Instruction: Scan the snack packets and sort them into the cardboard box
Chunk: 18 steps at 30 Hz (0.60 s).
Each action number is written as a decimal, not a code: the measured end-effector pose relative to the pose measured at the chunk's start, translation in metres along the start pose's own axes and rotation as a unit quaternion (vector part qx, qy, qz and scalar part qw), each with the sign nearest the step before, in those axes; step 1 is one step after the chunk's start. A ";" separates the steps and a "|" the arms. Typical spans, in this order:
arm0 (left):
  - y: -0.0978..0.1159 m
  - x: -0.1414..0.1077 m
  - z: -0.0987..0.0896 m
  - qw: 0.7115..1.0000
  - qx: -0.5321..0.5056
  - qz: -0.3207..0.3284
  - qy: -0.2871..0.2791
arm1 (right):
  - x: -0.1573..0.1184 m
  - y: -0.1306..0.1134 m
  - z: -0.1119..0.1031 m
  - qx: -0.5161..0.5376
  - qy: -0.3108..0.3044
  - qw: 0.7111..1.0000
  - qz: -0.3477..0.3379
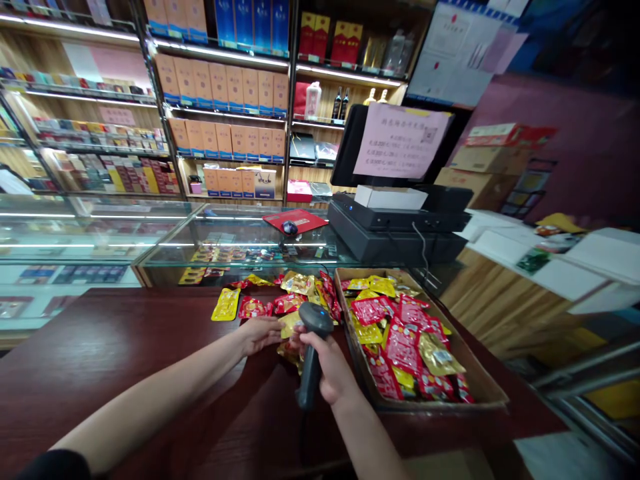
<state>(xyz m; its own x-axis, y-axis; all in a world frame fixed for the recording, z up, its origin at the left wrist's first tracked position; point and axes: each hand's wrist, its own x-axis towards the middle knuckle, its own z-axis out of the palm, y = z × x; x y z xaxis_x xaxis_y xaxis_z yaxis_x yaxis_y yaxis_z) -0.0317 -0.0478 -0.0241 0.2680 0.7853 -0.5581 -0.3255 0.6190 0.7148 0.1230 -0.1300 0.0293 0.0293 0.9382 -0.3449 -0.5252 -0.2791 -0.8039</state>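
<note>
In my right hand (327, 367) is a dark grey barcode scanner (311, 380), gripped round its handle with the head pointing up and away from me. My left hand (261, 334) pinches the left edge of a gold snack packet (290, 324), just beside the scanner head, which covers part of it. Red, yellow and gold snack packets lie in a loose pile beyond my hands, among them a yellow packet (226, 304) and a red packet (255, 307). Another gold packet lies under the scanner, mostly hidden by it and my right fingers.
On the right of the brown table (165, 333) stands a cardboard box (493, 390) full of snack packets. Behind are a glass counter (173, 233), a mouse (289, 228) on a red mat (313, 220), and a monitor (347, 150) with a paper sign. Stocked shelves line the wall.
</note>
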 end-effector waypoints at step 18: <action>0.003 -0.022 -0.013 0.945 0.197 0.259 0.033 | 0.051 -0.018 -0.010 -0.063 -0.049 0.994 0.081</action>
<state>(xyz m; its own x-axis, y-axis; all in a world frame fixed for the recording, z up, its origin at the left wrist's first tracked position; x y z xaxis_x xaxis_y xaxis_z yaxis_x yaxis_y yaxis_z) -0.0506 -0.0628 -0.0156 0.1036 0.9890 -0.1054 -0.0304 0.1091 0.9936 0.1428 -0.0787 0.0214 -0.1332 0.8925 -0.4309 -0.4060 -0.4458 -0.7978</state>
